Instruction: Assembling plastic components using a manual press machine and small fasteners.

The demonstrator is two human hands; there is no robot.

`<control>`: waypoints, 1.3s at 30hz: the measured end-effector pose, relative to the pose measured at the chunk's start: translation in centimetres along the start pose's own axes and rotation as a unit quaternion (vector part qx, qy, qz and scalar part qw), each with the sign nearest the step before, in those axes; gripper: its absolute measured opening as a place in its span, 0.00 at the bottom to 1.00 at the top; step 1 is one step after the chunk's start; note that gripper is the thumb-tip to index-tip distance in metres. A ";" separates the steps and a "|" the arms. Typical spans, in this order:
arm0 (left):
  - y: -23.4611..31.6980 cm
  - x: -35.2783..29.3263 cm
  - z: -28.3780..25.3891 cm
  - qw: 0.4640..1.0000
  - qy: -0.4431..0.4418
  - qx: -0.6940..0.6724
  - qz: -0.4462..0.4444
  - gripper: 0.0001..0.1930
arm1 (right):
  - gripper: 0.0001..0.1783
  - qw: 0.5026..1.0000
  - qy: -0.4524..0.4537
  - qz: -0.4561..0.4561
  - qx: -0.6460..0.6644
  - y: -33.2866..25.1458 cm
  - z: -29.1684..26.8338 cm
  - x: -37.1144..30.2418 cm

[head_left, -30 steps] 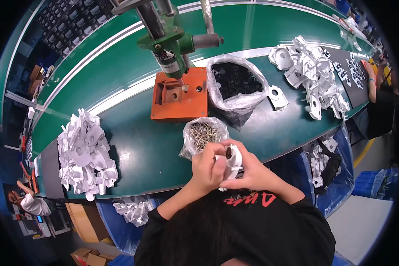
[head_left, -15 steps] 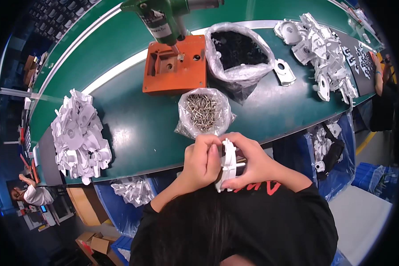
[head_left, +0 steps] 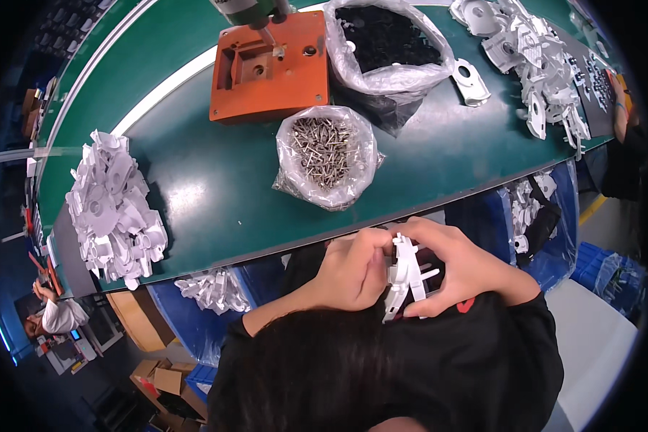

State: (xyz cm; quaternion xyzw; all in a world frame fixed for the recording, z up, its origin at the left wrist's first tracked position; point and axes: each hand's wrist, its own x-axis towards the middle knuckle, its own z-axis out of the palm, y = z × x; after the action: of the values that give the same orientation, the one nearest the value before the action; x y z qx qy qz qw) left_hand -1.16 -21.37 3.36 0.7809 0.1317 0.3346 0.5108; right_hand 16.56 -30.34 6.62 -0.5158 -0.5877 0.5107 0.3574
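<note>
Between my two hands, just off the bench's near edge, is a white plastic part (head_left: 405, 272), held on edge and slightly tilted. My left hand (head_left: 354, 272) is closed on its left side, fingers curled and thumb folded in. From the other side my right hand (head_left: 462, 268) grips it, with fingers over the top end and thumb at the lower end. A small peg sticks out of the part toward my right palm. Beyond my hands, a clear bag of metal pins or screws (head_left: 322, 153) stands on the green bench (head_left: 216, 209).
An orange fixture block (head_left: 299, 86) sits under a green press (head_left: 248, 11). Beside it is a bag of black pieces (head_left: 385, 43). White parts are heaped at left (head_left: 115, 216) and right (head_left: 533, 57), with a single white part (head_left: 471, 83) nearby. Other people work at both sides.
My hands and the white part have shifted right and away from the bench edge. The part leans more now. The whole view has shifted, so the bench items sit higher in it.
</note>
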 end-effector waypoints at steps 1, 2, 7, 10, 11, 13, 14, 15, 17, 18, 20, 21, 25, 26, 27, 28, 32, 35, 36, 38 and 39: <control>-0.1 0.1 0.0 1.000 0.000 0.002 0.006 0.05 | 0.45 1.000 -0.008 -0.001 0.004 -0.1 -0.1 0.0; -0.1 0.1 -0.1 1.000 0.000 0.000 0.006 0.05 | 0.45 1.000 -0.007 0.001 0.003 -0.1 -0.2 0.0; -0.3 0.1 -0.6 1.000 -0.001 -0.019 -0.018 0.06 | 0.45 1.000 -0.009 -0.006 0.000 0.1 -0.3 0.6; 0.6 -1.2 -2.7 0.968 0.181 -0.037 -0.170 0.12 | 0.48 0.947 0.079 0.177 0.255 -0.2 -3.5 -1.5; 1.4 -0.9 -4.1 0.884 0.295 -0.226 -0.283 0.15 | 0.50 0.930 0.199 0.138 0.276 0.1 -4.4 -3.3; -1.7 -2.5 -4.3 0.956 0.231 -0.043 -0.173 0.11 | 0.52 0.933 0.248 0.081 0.247 -0.3 -3.4 -2.6; -2.0 -2.5 -4.3 0.945 0.241 -0.134 -0.175 0.11 | 0.51 0.931 0.235 0.056 0.274 -0.2 -2.7 -1.5; -2.8 -1.2 -4.2 0.925 0.249 -0.231 -0.170 0.11 | 0.49 0.929 0.225 0.032 0.293 0.1 -2.5 0.2; -4.3 0.0 -4.8 0.831 0.263 -0.424 -0.244 0.17 | 0.55 0.912 0.205 0.011 0.355 1.3 -2.6 2.4; -3.7 0.5 -5.1 0.766 0.298 -0.471 -0.321 0.19 | 0.56 0.903 0.200 -0.007 0.381 2.0 -2.3 3.1; -4.2 0.2 -5.7 0.781 0.248 -0.480 -0.315 0.21 | 0.56 0.896 0.181 -0.033 0.403 2.6 -1.8 3.8; -4.3 0.2 -5.6 0.806 0.242 -0.437 -0.318 0.19 | 0.58 0.884 0.203 -0.016 0.421 2.4 -1.1 4.2; -4.1 0.3 -5.6 0.802 0.204 -0.480 -0.291 0.18 | 0.59 0.867 0.169 0.004 0.469 2.8 -0.1 5.0; -4.2 0.0 -5.8 0.779 0.168 -0.537 -0.278 0.20 | 0.58 0.862 0.150 0.008 0.484 2.7 0.2 5.1; -4.1 -0.1 -5.6 0.778 0.169 -0.537 -0.278 0.20 | 0.58 0.866 0.143 0.011 0.479 2.5 0.3 5.2; -3.8 -0.2 -5.4 0.855 0.171 -0.387 -0.299 0.20 | 0.58 0.866 0.142 0.013 0.479 2.5 0.4 5.2; -2.8 0.1 -5.6 0.831 0.163 -0.408 -0.343 0.19 | 0.52 0.853 0.090 -0.011 0.514 2.5 0.7 5.2; -3.0 -0.4 -5.6 0.800 0.168 -0.472 -0.331 0.18 | 0.51 0.851 0.088 -0.007 0.517 2.3 1.0 5.0; -2.2 0.0 -5.4 0.800 0.168 -0.471 -0.331 0.18 | 0.51 0.851 0.079 -0.008 0.519 2.2 1.1 4.9; -0.6 1.2 -4.9 0.855 0.210 -0.259 -0.397 0.18 | 0.51 0.850 0.078 -0.006 0.522 2.2 1.1 4.9; -0.7 1.0 -4.8 0.855 0.209 -0.260 -0.397 0.18 | 0.51 0.849 0.074 -0.005 0.523 2.1 1.2 4.8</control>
State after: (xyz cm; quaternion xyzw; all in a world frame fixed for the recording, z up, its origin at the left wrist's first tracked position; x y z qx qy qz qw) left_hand -3.48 -17.03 4.34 0.4131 0.4424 0.2808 0.7448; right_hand 14.92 -26.02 3.77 -0.2862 -0.2085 0.7007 0.6194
